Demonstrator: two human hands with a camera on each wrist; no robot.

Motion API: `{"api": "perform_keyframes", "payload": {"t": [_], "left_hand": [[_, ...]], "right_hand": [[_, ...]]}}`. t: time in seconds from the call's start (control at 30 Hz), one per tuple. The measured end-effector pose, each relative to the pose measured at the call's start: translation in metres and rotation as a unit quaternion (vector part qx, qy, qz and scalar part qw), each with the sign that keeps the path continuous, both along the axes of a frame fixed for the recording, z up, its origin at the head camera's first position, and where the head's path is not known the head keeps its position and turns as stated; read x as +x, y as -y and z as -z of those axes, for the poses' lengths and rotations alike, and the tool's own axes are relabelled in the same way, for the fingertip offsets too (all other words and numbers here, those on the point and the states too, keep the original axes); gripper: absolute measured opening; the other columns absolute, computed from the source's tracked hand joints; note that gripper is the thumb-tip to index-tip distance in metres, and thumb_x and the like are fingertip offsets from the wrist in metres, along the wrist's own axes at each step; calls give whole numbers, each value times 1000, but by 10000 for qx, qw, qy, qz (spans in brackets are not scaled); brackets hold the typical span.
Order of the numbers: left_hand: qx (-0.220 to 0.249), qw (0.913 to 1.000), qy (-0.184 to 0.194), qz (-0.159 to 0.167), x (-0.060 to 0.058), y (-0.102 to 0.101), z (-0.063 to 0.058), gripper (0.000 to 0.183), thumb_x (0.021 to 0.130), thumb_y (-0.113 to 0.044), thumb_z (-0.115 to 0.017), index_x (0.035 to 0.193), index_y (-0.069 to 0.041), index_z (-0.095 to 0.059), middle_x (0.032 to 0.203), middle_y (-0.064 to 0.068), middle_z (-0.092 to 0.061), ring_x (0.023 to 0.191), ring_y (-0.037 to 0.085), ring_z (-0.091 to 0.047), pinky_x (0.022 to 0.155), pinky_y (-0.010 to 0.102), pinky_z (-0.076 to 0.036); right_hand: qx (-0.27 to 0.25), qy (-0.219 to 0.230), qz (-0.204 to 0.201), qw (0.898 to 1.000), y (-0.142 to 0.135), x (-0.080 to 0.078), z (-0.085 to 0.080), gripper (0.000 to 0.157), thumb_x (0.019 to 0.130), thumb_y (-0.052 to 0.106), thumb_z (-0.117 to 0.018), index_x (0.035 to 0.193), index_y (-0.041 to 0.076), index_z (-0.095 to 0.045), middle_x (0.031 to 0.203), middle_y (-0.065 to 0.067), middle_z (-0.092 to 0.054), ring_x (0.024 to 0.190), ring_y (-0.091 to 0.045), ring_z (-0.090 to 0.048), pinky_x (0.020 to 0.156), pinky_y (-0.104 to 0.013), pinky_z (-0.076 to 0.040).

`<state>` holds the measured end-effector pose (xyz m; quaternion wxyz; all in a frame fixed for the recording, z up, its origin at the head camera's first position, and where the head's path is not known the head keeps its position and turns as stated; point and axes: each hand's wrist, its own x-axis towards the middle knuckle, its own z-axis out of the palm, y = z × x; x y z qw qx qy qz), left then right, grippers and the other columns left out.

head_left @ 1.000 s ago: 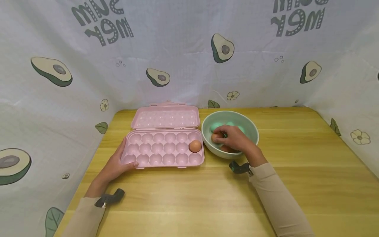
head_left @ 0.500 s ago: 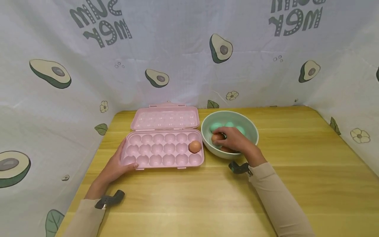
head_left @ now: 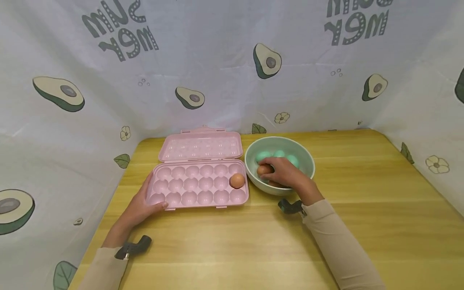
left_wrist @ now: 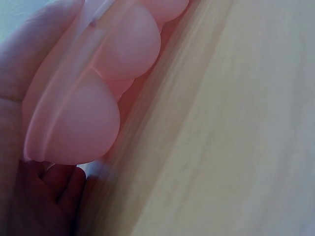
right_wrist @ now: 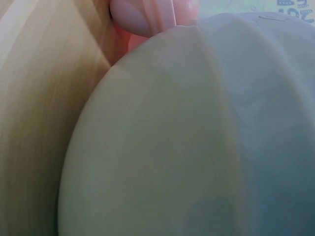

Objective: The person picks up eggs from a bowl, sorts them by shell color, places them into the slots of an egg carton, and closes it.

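Note:
A pink egg tray lies with its lid folded back on the table. One brown egg sits in the middle row's right-end cup; the tray's other cups hold nothing. My left hand grips the tray's left end, thumb on the front edge and fingers along the side. Inside the green bowl, my right hand pinches another brown egg between thumb and fingers. Several green eggs lie behind it in the bowl. A further brown egg shows partly under the hand.
The bowl's left side stands right at the tray's right end, as the right wrist view also shows with the bowl wall before the pink tray. Around the wooden table hangs a white curtain printed with avocados.
The head view has shifted slightly, so everything sits a little differently in it. Both hands keep their places, the left on the tray and the right on the brown egg in the bowl.

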<state>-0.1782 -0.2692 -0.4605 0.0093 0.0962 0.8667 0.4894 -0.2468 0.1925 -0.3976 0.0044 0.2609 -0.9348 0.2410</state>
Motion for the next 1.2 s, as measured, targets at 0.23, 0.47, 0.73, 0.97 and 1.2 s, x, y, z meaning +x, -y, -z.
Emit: {"api": "perform_keyframes", "payload": {"t": [0.23, 0.47, 0.73, 0.97, 1.2], "left_hand": [[-83, 9999, -39, -65, -1, 0, -1, 118, 72, -22, -84, 156, -14, -2, 156, 22, -19, 135, 38, -30, 108, 58, -23], [-56, 10000, -60, -27, -3, 0, -1, 118, 73, -22, -84, 156, -17, -1, 157, 20, -18, 136, 37, -28, 109, 57, -23], [-2, 10000, -36, -22, -2, 1, 1, 118, 73, -21, -84, 156, -14, -1, 157, 20, -18, 135, 36, -30, 109, 57, -24], [-82, 9999, -73, -27, -1, 1, 0, 117, 73, -23, -83, 156, -14, -1, 158, 18, -16, 138, 37, -25, 110, 58, -21], [-164, 9998, -82, -14, 0, 1, 0, 117, 74, -24, -83, 156, -13, 0, 159, 17, -14, 141, 39, -21, 110, 59, -20]], "right_hand": [[-7, -60, -50, 10000, 0, 0, -1, 38, 80, 14, -78, 114, 4, -67, 104, -8, -68, 91, -26, -59, 85, -44, -47], [-22, -103, -93, 9999, 0, -1, -2, 39, 82, 13, -77, 118, 3, -65, 107, -11, -68, 95, -27, -60, 88, -45, -47], [-19, -179, -128, 9998, 0, 1, 0, 36, 83, 15, -76, 116, 5, -66, 104, -9, -68, 92, -26, -60, 86, -44, -47], [-166, -475, -241, 9984, 0, 1, 0, 35, 81, 13, -77, 112, 3, -66, 97, -7, -68, 85, -24, -58, 80, -41, -48], [-163, -366, -184, 9990, 1, 0, 0, 36, 82, 14, -77, 115, 2, -66, 98, -8, -67, 86, -24, -58, 80, -42, -48]]}}
